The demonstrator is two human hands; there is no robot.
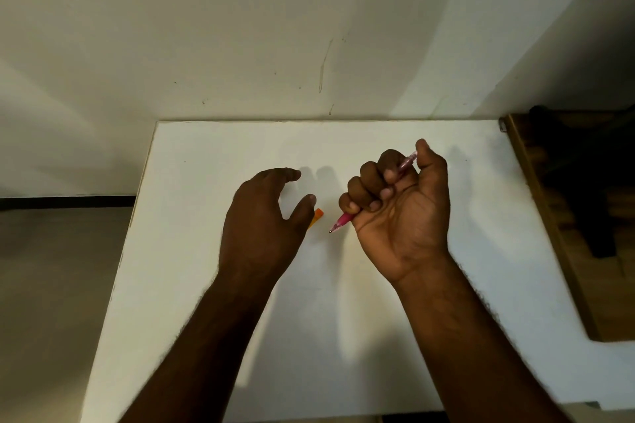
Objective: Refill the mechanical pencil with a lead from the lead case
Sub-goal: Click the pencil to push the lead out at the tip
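Note:
A pink mechanical pencil is clenched in my right hand, palm turned towards me. Its metal tip pokes out below the fist, pointing down-left, and its clear pink top shows between thumb and forefinger. An orange lead case lies on the white table, mostly hidden behind the thumb of my left hand. That hand hovers over the case with fingers spread and curved, holding nothing that I can see.
The white table ends at a pale wall at the back and at an edge on the left, with floor beyond. A dark wooden piece of furniture stands against the table's right side.

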